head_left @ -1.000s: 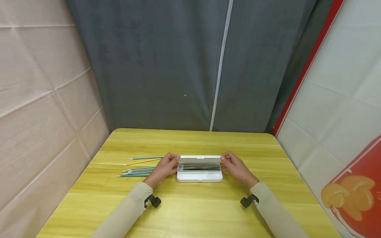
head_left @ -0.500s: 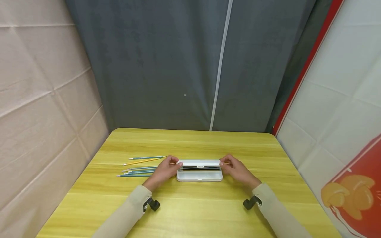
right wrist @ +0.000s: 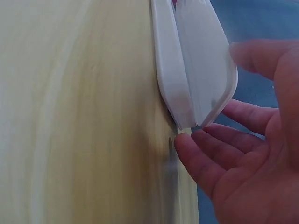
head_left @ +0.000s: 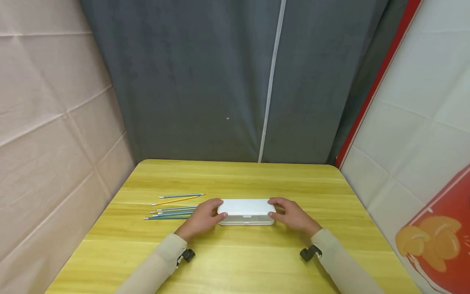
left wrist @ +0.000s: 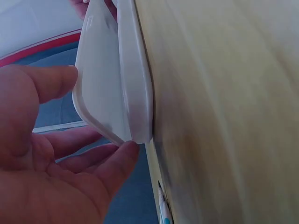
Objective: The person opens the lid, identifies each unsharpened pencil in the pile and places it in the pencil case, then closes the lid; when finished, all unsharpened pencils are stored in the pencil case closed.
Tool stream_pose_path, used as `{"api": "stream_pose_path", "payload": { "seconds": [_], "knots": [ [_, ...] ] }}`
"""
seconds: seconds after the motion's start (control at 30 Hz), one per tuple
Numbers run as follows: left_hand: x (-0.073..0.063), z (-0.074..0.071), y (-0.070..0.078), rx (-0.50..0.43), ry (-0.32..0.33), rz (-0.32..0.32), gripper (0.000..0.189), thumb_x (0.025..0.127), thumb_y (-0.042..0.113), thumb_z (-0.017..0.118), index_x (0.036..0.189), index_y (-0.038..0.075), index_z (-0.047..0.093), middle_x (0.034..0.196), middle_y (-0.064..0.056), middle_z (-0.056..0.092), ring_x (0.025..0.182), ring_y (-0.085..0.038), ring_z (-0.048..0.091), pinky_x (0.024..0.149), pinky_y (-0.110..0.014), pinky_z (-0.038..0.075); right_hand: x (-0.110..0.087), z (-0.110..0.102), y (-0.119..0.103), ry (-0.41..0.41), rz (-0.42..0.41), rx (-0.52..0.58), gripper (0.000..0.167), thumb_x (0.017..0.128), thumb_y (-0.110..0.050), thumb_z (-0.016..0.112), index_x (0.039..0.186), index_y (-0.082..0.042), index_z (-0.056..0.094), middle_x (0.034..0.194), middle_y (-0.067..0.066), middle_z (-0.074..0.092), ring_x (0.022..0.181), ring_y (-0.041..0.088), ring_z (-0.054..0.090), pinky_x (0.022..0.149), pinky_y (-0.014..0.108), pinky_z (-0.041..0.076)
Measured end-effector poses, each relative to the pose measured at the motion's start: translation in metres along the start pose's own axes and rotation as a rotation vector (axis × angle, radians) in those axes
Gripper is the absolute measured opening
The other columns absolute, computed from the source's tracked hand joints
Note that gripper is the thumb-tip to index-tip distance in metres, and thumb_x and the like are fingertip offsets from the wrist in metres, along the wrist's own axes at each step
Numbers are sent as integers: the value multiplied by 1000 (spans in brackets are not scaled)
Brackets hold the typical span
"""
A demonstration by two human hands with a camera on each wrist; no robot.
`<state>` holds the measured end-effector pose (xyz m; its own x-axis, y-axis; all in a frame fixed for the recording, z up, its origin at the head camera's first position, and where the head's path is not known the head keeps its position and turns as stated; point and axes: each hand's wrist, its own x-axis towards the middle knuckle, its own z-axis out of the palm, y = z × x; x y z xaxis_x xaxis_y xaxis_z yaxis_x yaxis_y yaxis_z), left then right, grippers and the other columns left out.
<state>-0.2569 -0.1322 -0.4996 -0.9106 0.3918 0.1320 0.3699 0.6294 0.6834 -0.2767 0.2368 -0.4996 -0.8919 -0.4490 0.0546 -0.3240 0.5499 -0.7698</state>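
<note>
A white pencil case sits at the middle of the table, its hinged lid tilted partway down over the base. My left hand holds the lid's left end, thumb at the front edge and fingers behind. At the opposite end my right hand grips the lid the same way. Both wrist views show a narrow wedge between lid and base. The inside of the case is hidden by the lid.
Left of the case lie several teal pencils, a yellow pencil and another teal pencil behind it. A grey curtain hangs behind the wooden table.
The lid has swung down from nearly upright toward the base, covering the pencils inside. Both hands have followed it forward and down, thumbs now at its front edge.
</note>
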Motion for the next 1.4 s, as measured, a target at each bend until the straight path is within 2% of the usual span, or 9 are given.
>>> {"api": "stream_pose_path", "payload": {
  "seconds": [0.1, 0.2, 0.37, 0.53, 0.7, 1.2, 1.4],
  "knots": [
    [1, 1, 4, 75, 5, 22, 60, 104, 39, 68, 148, 0, 57, 154, -21, 56, 132, -34, 61, 114, -56, 47, 0, 1, -1, -3, -33, -29, 50, 103, -31, 72, 145, -6, 60, 159, 21, 51, 142, 46, 54, 110, 53, 52],
    [2, 1, 6, 83, 7, -2, 60, 103, 38, 71, 148, 0, 58, 156, -21, 53, 142, -39, 54, 117, -57, 45, 0, 1, -2, -3, -49, -49, 50, 101, -29, 74, 143, -6, 61, 160, 23, 49, 144, 46, 53, 108, 51, 54],
    [3, 1, 7, 99, -17, -38, 64, 99, 37, 77, 149, 2, 57, 159, -20, 51, 149, -40, 48, 121, -55, 41, 0, 3, -4, -2, -58, -121, 55, 98, -30, 78, 144, -6, 61, 161, 23, 48, 146, 45, 50, 109, 52, 53],
    [3, 4, 6, 204, -55, 5, 69, 99, 36, 76, 152, -1, 53, 161, -24, 47, 150, -42, 46, 122, -54, 40, 0, 4, -6, -1, -71, -198, 61, 96, -30, 81, 148, -5, 60, 162, 20, 49, 147, 43, 49, 115, 56, 46],
    [4, 6, 8, 247, -57, 21, 70, 100, 35, 76, 152, -4, 52, 163, -26, 44, 150, -43, 45, 123, -54, 38, 2, 6, -7, 10, -83, -275, 63, 94, -31, 82, 148, -6, 61, 161, 18, 50, 147, 43, 49, 119, 59, 42],
    [4, 7, 10, 258, -67, -6, 70, 98, 34, 77, 153, -3, 52, 164, -22, 44, 150, -41, 47, 123, -52, 40, 4, 10, -8, 17, -64, -283, 63, 92, -29, 85, 145, -5, 62, 160, 17, 52, 148, 42, 49, 121, 57, 40],
    [6, 6, 9, 177, -37, -26, 72, 93, 32, 83, 151, 0, 55, 162, -20, 49, 148, -40, 49, 121, -52, 42, 6, 10, -2, 25, -64, -265, 61, 90, -30, 86, 143, -7, 64, 158, 16, 54, 146, 40, 52, 118, 54, 45]
  ]
}}
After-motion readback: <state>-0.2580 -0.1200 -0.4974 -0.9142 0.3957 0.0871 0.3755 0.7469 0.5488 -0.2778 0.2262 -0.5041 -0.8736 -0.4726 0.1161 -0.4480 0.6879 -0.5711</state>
